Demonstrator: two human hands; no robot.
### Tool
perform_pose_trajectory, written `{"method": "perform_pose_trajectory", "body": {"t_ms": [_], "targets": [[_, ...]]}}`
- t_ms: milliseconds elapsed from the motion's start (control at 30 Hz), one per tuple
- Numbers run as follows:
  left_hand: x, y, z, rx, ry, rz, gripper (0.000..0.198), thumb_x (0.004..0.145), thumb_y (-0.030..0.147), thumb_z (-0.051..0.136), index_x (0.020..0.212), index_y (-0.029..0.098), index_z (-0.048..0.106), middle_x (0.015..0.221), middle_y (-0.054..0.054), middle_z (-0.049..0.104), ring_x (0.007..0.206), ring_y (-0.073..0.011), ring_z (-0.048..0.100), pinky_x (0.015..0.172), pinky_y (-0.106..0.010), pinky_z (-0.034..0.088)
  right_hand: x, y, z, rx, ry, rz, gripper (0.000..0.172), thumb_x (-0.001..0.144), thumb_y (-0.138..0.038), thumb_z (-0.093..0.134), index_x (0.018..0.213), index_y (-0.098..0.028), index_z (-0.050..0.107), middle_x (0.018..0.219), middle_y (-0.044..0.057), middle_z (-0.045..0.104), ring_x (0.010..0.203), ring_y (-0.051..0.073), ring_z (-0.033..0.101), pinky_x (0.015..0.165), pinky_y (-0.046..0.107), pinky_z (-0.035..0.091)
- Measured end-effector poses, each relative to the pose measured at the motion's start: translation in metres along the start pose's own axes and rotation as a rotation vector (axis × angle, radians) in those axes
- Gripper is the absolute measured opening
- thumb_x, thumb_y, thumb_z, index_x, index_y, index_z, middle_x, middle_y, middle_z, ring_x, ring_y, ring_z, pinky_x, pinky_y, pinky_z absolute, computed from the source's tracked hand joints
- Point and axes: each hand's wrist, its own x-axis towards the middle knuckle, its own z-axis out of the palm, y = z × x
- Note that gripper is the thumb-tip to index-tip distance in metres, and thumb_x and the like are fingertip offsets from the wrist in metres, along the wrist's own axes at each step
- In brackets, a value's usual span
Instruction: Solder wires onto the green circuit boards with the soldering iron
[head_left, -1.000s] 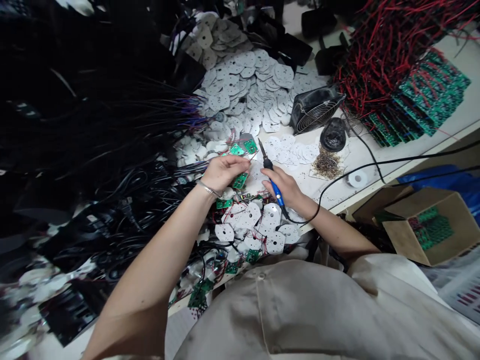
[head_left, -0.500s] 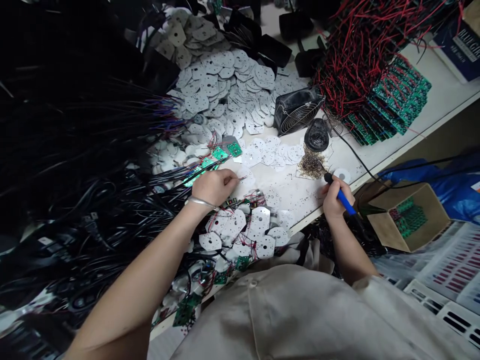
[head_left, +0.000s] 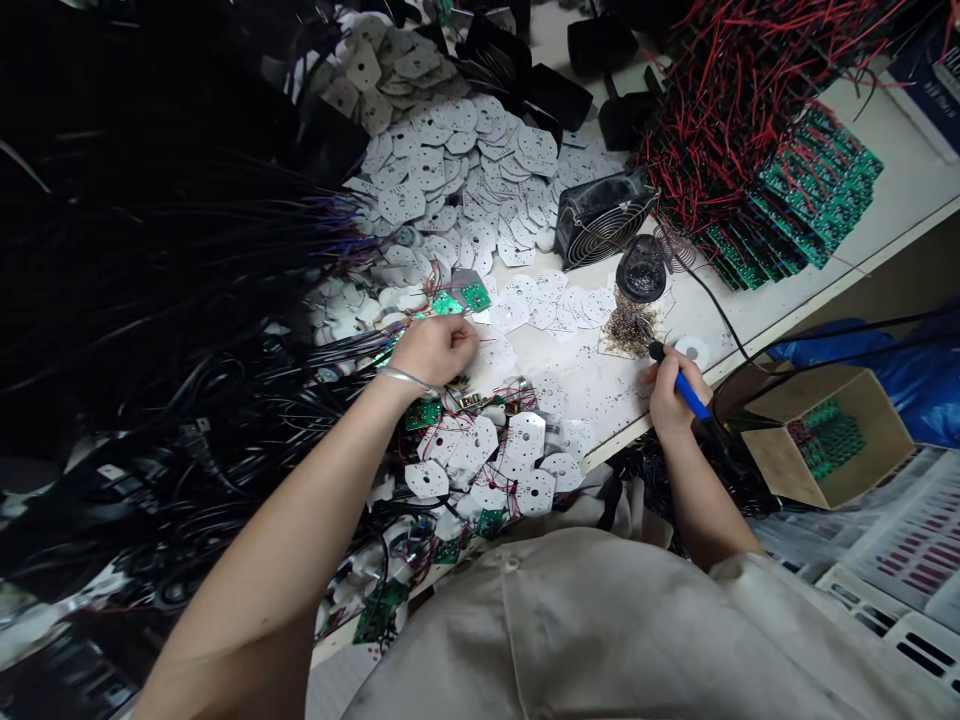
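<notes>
My right hand [head_left: 670,393] is closed on a blue-handled soldering iron [head_left: 684,388] near the bench's front edge. The iron's tip reaches a brownish heap of solder scraps [head_left: 627,328]. My left hand [head_left: 436,349] is a closed fist resting on the bench beside small green circuit boards [head_left: 461,298]. What its fingers hold is hidden. A bracelet circles that wrist. White round boards with red wires [head_left: 487,460] lie just in front of my left hand.
A big pile of white round boards [head_left: 457,180] fills the back. A black fan [head_left: 604,215], a black iron stand [head_left: 641,268], stacked green boards with red wires [head_left: 787,200], black cables [head_left: 150,300] at left, a cardboard box [head_left: 817,435] at right.
My right hand carried the soldering iron from beside the left hand out to the right, to the scrap heap. My left hand drew into a fist and shifted slightly.
</notes>
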Motion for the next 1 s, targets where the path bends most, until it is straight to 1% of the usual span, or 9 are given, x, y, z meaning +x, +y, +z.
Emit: {"method": "perform_pose_trajectory", "body": {"t_ms": [133,233,300,400,467,567,700,867,1000], "targets": [[-0.008,0.004,0.014,0.104,-0.071,0.034,0.022,0.078,0.034,0.055,0.073,0.019,0.069,0.073,-0.005,0.068,0.066,-0.0180,0.058,0.064,-0.028,0.042,-0.006,-0.006,-0.003,0.109,0.029,0.087,0.046,0.092,-0.055,0.051,0.098,-0.014,0.070,0.052,-0.003,0.062,0.044,0.016,0.063,0.053,0.031,0.055],[-0.011,0.001,0.019,0.088,-0.051,0.029,0.019,0.078,0.031,0.056,0.075,0.020,0.071,0.073,-0.004,0.068,0.066,-0.0175,0.058,0.065,-0.028,0.043,-0.015,-0.023,0.003,0.244,-0.026,0.104,0.042,0.092,-0.054,0.051,0.097,-0.016,0.069,0.053,-0.003,0.062,0.041,0.016,0.061,0.048,0.029,0.052],[-0.012,-0.002,0.021,0.044,0.004,0.039,0.017,0.076,0.026,0.056,0.074,0.018,0.071,0.075,-0.004,0.068,0.068,-0.0169,0.058,0.066,-0.028,0.045,-0.022,-0.039,0.015,0.322,-0.135,0.076,0.038,0.092,-0.052,0.054,0.096,-0.018,0.070,0.054,-0.004,0.064,0.042,0.015,0.062,0.050,0.030,0.054],[-0.013,-0.005,0.024,0.010,0.061,0.085,0.015,0.075,0.023,0.056,0.071,0.018,0.069,0.084,-0.006,0.069,0.075,-0.0180,0.061,0.073,-0.030,0.049,-0.029,-0.061,0.041,0.429,-0.361,0.042,0.035,0.092,-0.051,0.056,0.091,-0.020,0.072,0.053,-0.004,0.064,0.043,0.014,0.063,0.055,0.031,0.056],[-0.014,-0.005,0.024,0.030,0.056,0.106,0.013,0.075,0.022,0.056,0.070,0.018,0.068,0.091,-0.007,0.070,0.083,-0.0201,0.064,0.079,-0.032,0.050,-0.032,-0.069,0.059,0.497,-0.481,0.066,0.036,0.091,-0.054,0.056,0.089,-0.021,0.072,0.051,-0.004,0.062,0.041,0.013,0.059,0.049,0.028,0.053],[-0.015,-0.005,0.025,0.072,0.024,0.100,0.011,0.074,0.021,0.057,0.071,0.019,0.067,0.095,-0.006,0.071,0.088,-0.0220,0.065,0.082,-0.033,0.051,-0.035,-0.071,0.075,0.563,-0.588,0.176,0.039,0.090,-0.057,0.056,0.087,-0.021,0.071,0.046,-0.006,0.058,0.036,0.010,0.053,0.040,0.024,0.046],[-0.014,-0.006,0.026,0.050,-0.008,0.071,0.011,0.074,0.022,0.057,0.072,0.018,0.067,0.093,-0.006,0.072,0.086,-0.0217,0.065,0.081,-0.033,0.051,-0.040,-0.070,0.076,0.606,-0.623,0.230,0.041,0.089,-0.060,0.059,0.086,-0.020,0.070,0.046,-0.006,0.057,0.036,0.009,0.052,0.039,0.021,0.044],[-0.012,-0.008,0.026,-0.004,-0.008,0.026,0.011,0.071,0.022,0.058,0.072,0.018,0.068,0.091,-0.007,0.072,0.086,-0.0217,0.066,0.083,-0.034,0.052,-0.046,-0.073,0.074,0.611,-0.655,0.184,0.042,0.089,-0.060,0.059,0.087,-0.019,0.071,0.046,-0.006,0.057,0.036,0.009,0.052,0.038,0.021,0.043],[-0.011,-0.011,0.027,-0.037,-0.001,0.010,0.012,0.069,0.023,0.059,0.072,0.017,0.069,0.090,-0.007,0.072,0.083,-0.0210,0.065,0.081,-0.034,0.052,-0.049,-0.069,0.076,0.586,-0.668,0.149,0.041,0.092,-0.058,0.057,0.091,-0.020,0.071,0.049,-0.006,0.059,0.039,0.008,0.054,0.042,0.021,0.047]]}}
